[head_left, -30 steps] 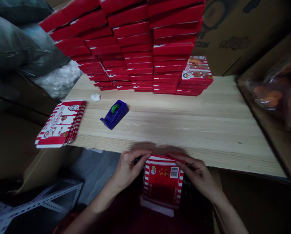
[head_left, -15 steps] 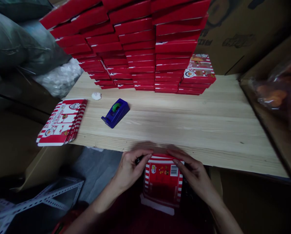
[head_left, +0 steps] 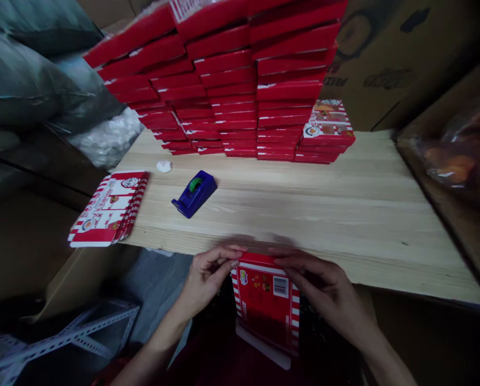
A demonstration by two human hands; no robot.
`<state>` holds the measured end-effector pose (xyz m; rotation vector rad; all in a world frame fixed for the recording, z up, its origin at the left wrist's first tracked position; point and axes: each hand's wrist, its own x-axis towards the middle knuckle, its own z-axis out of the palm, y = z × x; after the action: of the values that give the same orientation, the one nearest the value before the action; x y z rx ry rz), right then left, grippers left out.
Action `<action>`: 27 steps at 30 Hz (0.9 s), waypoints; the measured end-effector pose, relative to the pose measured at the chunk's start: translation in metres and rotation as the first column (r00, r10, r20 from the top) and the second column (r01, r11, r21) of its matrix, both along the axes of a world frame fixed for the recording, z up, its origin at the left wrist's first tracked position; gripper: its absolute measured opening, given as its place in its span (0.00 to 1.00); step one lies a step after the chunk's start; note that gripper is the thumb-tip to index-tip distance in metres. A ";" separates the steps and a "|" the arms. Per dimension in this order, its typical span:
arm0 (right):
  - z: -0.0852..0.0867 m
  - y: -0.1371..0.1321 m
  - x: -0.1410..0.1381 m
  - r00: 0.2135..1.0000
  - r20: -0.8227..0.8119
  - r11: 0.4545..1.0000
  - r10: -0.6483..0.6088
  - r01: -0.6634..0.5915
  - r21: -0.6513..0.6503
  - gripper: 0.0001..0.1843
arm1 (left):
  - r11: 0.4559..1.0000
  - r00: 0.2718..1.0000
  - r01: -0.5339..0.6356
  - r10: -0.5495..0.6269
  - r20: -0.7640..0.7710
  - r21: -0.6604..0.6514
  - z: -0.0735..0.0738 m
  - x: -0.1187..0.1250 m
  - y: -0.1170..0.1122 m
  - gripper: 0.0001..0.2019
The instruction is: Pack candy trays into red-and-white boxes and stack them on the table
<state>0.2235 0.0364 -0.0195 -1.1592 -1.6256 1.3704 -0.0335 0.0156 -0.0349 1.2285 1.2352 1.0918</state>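
Head view: left hand (head_left: 205, 279) and right hand (head_left: 324, 281) pinch the top edge of a red-and-white striped carton (head_left: 266, 305) from either side, right hand reaching further across it. Carton's long axis runs 12 to 6, lower end toward 6, top edge at the near rim of the wooden tabletop (head_left: 344, 230). Blue tape dispenser (head_left: 194, 194) at 11 o'clock; flat striped cartons (head_left: 109, 209) at 10; stacked red cartons (head_left: 224, 91) at 12.
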 end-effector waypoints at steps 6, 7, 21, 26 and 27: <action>-0.021 0.013 -0.006 1.000 -0.004 0.999 0.028 -0.028 -0.038 0.13 | 1.000 0.993 0.027 -0.026 -0.118 0.011 0.012 -0.018 0.018 0.11; -0.028 0.015 -0.002 1.000 0.005 0.999 0.002 -0.002 -0.034 0.13 | 0.998 0.981 -0.035 0.045 -0.188 0.058 0.014 -0.029 0.026 0.13; -0.029 0.010 0.022 0.996 0.032 0.996 -0.089 0.089 0.014 0.15 | 0.933 0.935 -0.321 0.286 -0.209 -0.161 0.002 -0.152 0.124 0.15; -0.021 0.007 0.021 0.989 0.049 0.990 -0.138 0.139 -0.004 0.17 | 0.909 0.923 -0.384 0.383 -0.036 -0.163 -0.001 -0.147 0.113 0.19; -0.020 0.007 0.021 0.988 0.049 0.989 -0.144 0.145 -0.014 0.18 | 0.906 0.919 -0.391 0.395 -0.003 -0.163 -0.002 -0.146 0.110 0.20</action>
<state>0.2440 0.0437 -0.0395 -1.3032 -1.5333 1.2757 -0.1799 0.1253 -0.0370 0.8553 1.5595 1.2647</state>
